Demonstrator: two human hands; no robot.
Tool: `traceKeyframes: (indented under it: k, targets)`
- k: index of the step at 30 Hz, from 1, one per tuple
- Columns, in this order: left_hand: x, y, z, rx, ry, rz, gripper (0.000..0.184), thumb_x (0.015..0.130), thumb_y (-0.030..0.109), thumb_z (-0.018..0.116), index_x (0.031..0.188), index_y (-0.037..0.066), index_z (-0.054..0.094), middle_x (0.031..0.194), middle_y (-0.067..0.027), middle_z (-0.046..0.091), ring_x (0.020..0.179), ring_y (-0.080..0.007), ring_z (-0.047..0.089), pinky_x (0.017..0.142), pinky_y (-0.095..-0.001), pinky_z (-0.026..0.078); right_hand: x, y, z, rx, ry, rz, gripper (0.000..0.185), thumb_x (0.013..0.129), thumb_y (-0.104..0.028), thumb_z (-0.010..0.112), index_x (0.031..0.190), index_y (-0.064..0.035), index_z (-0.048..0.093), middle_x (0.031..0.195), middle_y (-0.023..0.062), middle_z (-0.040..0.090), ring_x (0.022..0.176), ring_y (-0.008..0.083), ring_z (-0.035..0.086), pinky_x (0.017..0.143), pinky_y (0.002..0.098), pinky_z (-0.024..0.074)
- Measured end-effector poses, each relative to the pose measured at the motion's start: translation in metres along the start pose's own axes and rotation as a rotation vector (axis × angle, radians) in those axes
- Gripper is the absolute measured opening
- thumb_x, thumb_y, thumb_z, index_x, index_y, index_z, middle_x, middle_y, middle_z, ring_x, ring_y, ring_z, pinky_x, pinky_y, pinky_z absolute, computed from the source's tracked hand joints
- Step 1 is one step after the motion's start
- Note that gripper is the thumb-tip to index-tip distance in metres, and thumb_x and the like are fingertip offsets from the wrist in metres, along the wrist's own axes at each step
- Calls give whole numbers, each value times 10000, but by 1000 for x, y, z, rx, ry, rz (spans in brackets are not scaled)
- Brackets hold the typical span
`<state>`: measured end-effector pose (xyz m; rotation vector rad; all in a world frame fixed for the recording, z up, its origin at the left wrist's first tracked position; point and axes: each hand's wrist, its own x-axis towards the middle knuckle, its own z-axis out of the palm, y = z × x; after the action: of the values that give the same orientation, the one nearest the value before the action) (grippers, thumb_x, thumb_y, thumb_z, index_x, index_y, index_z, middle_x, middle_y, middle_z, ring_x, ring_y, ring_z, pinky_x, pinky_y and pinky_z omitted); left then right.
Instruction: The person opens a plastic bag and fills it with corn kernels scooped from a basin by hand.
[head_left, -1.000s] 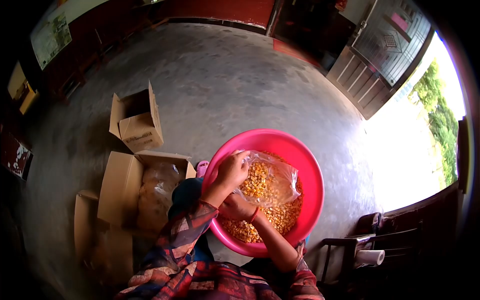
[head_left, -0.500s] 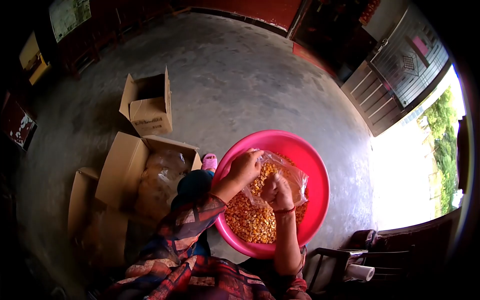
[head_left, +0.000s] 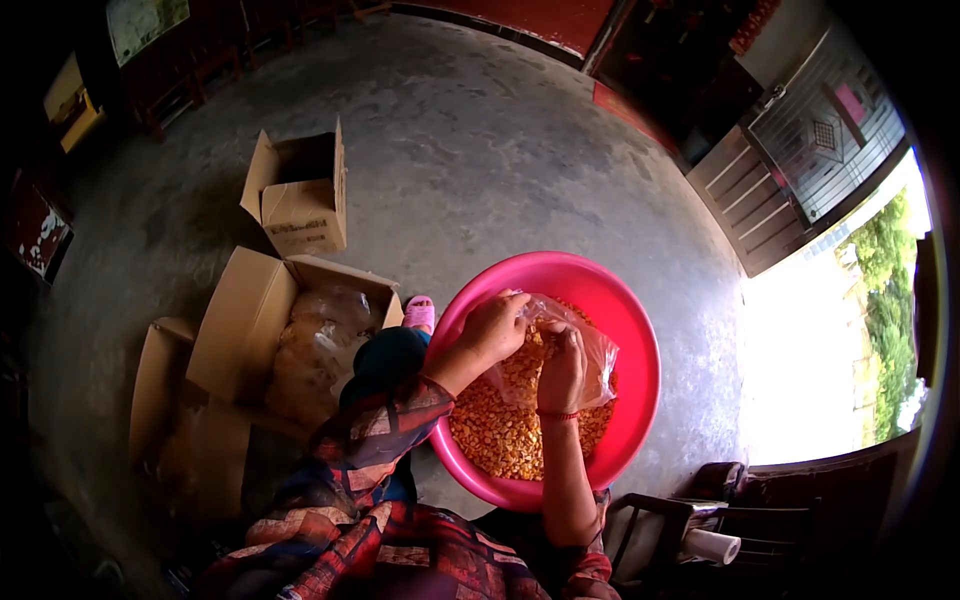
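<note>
A clear plastic bag [head_left: 598, 362] lies over the yellow-orange corn kernels [head_left: 500, 440] in a large pink basin [head_left: 640, 400]. My left hand [head_left: 497, 327] pinches the bag's upper edge at the basin's left side. Closed, with fingers curled, my right hand [head_left: 562, 372] is over the middle of the bag, close to its mouth. I cannot make out what those fingers hold. Part of the bag is hidden behind the right hand, and kernels show through its film.
At the left stands an open cardboard box [head_left: 240, 320] with filled plastic bags [head_left: 320, 350] inside. Another open carton [head_left: 305, 215] sits farther off on the concrete floor. My foot in a pink slipper [head_left: 420, 312] is beside the basin. A chair with a white roll [head_left: 712, 546] stands lower right.
My right hand has turned from a thumb-up fist, and its fingers now reach up closer to the bag's mouth. My left hand keeps hold of the bag's edge.
</note>
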<state>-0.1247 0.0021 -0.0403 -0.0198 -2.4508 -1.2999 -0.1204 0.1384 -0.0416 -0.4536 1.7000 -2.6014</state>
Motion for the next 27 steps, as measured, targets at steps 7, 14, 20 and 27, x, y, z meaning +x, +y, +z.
traceKeyframes:
  k: [7,14,20,27]
  targets:
    - [1,-7,4,-25,34,48,360,726,60,564,1081,-2,563,1015,-200,585,918,-362,576,776,-418,479,-3,-15,0,-423,106,-61,230,938,-179,421,944,-3,569,924,48,568,920,144,523,871,290,407]
    - [7,-8,6,-198,55,118,494,691,73,590,1166,-38,510,1109,-250,560,1037,-364,547,870,-393,456,1,-2,-14,-361,127,-25,76,878,-77,529,912,-26,575,835,-19,533,798,65,484,728,215,397]
    - [4,-10,7,-262,-4,92,524,700,16,535,1218,-38,477,1170,-264,529,1102,-370,510,912,-396,429,5,-18,-24,-658,53,-126,120,839,6,534,943,-22,588,923,26,581,843,107,558,697,237,463]
    - [7,-12,8,-163,39,54,405,814,-18,452,1209,37,523,1041,-242,593,919,-365,594,786,-406,487,-14,-67,-30,-932,-193,-124,190,775,35,568,947,-28,616,981,87,596,974,222,563,830,320,466]
